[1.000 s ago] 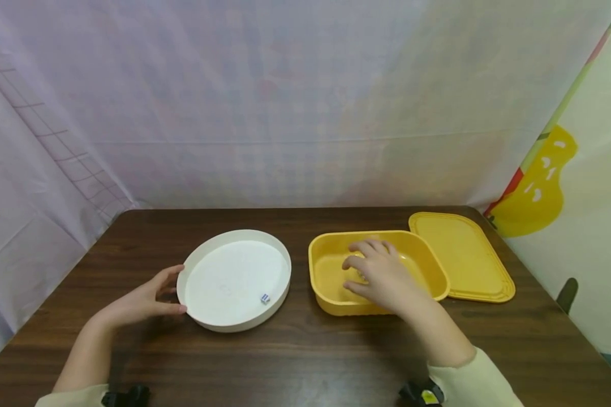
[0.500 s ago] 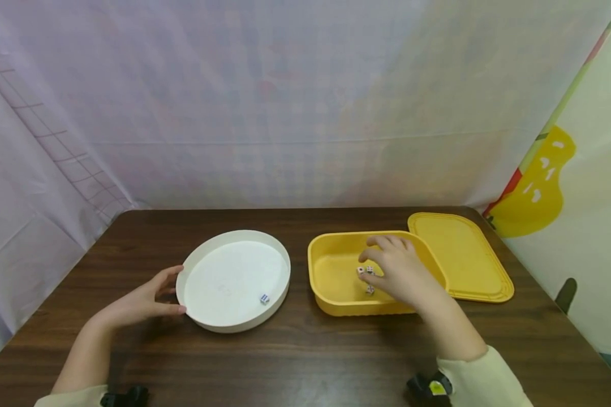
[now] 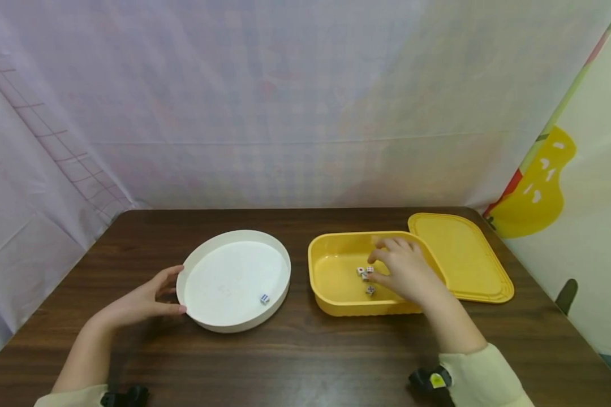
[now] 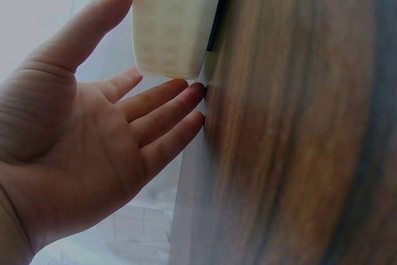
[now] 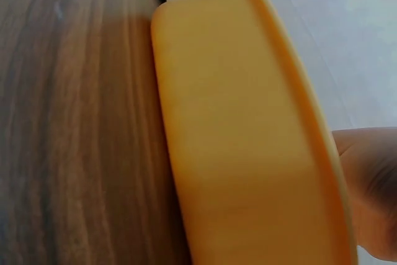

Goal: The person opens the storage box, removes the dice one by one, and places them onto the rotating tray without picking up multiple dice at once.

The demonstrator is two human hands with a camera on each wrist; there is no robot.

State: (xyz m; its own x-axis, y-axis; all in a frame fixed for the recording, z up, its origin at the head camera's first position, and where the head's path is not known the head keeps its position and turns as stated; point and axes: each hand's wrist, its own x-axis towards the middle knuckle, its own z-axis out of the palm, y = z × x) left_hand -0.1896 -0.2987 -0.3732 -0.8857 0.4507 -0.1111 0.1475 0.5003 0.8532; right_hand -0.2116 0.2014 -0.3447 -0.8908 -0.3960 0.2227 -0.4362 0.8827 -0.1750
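Note:
A round white tray (image 3: 224, 277) sits left of centre on the table, with a white die (image 3: 265, 299) inside near its front right wall. My left hand (image 3: 140, 302) rests against the tray's left side, thumb and fingers spread; the left wrist view shows them at the outer wall (image 4: 177, 23). To the right is a yellow box (image 3: 331, 265). On its floor lie several dice (image 3: 365, 277), one (image 3: 370, 290) apart in front. My right hand (image 3: 404, 274) hovers over the box's right half, fingers loosely bent, nothing visible between them. The box wall hides most of this hand in the right wrist view.
A flat yellow lid (image 3: 460, 257) lies on the table at the right, partly behind the box. The dark wooden table (image 3: 265, 367) meets a pale curtain (image 3: 265, 113) at its back edge.
My right hand has drawn back to the right over the yellow box, uncovering the dice on its floor. The left hand and the tray stay about where they were.

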